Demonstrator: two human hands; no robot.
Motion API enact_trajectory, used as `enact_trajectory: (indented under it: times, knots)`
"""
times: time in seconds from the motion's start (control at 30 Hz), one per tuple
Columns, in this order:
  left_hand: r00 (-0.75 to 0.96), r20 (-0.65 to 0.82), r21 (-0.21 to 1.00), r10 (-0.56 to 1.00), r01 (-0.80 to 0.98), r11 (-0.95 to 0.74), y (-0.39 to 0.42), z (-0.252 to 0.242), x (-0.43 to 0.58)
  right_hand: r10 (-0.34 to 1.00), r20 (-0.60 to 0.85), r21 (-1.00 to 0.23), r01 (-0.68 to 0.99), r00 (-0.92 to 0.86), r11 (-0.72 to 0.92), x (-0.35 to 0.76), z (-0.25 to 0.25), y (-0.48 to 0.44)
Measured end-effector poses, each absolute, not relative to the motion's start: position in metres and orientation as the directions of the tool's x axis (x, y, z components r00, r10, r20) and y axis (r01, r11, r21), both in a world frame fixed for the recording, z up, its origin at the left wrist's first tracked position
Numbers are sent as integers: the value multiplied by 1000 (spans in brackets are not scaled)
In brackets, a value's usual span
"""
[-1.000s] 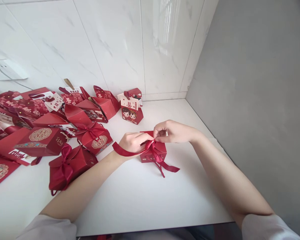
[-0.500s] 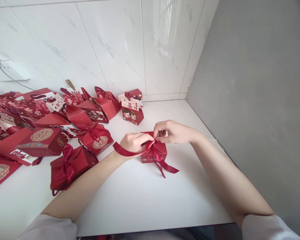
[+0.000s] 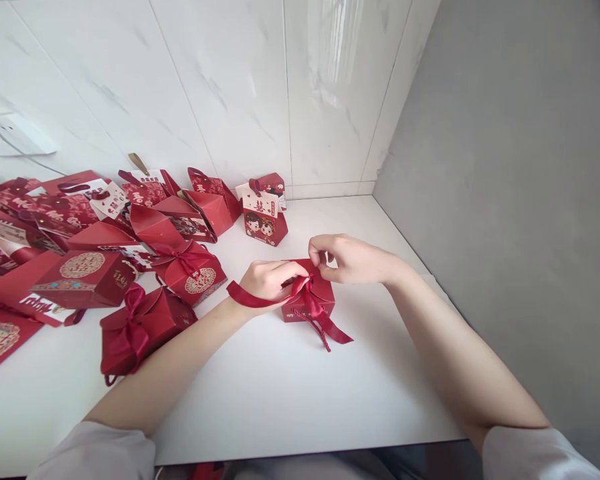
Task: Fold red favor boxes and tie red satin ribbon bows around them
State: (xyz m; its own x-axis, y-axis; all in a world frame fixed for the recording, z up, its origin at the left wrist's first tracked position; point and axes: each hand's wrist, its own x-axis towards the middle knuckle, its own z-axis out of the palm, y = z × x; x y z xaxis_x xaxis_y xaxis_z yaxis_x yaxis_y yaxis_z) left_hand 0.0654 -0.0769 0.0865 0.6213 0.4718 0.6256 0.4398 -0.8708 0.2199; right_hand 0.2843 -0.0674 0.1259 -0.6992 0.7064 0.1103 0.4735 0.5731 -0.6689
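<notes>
A small red gift box [image 3: 289, 311] stands on the white table, with a dark red satin ribbon [image 3: 314, 305] and a twisted red cord [image 3: 314, 328] at its top and front. My left hand [image 3: 266, 280] is closed on the ribbon at the box's upper left, thumb and forefinger pinched near the knot. One ribbon tail [image 3: 250, 295] runs across the back of that wrist; another hangs down the front. Over the box's right top edge is my right hand [image 3: 347, 259], fingers curled, thumb and forefinger slightly apart near the knot. Nothing shows between them.
Left of my arm sits a red box with a tied bow [image 3: 145, 330]. Several more red gift boxes [image 3: 87, 277] crowd the left side. A box with cartoon figures [image 3: 265, 223] stands behind. A tiled wall [image 3: 240, 87] and a grey wall [image 3: 505, 167] bound the table [image 3: 280, 407].
My right hand's thumb and forefinger have parted and drawn slightly up and right from the knot. My left hand keeps its pinch on the ribbon. The view has shifted slightly.
</notes>
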Motion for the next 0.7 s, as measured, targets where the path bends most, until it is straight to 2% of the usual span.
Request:
enact_trajectory:
  times: [0.1, 0.27, 0.5, 0.63, 0.7]
  knots:
    - [620, 632, 218, 465, 433, -875, -76, 86, 65, 683, 97, -679, 454, -723, 577, 285, 125, -67]
    - [618, 658, 194, 430, 412, -890, -76, 86, 66, 689, 132, -596, 498, -713, 630, 283, 121, -66]
    - [603, 668, 208, 435, 410, -888, -76, 84, 66, 636, 126, -611, 446, -761, 654, 283, 121, -67]
    - [605, 665, 203, 437, 417, -886, -75, 83, 65, 699, 202, -564, 503, -686, 656, 288, 120, -64]
    - [608, 661, 202, 440, 420, -885, -75, 83, 65, 703, 228, -609, 465, -674, 643, 289, 120, -64]
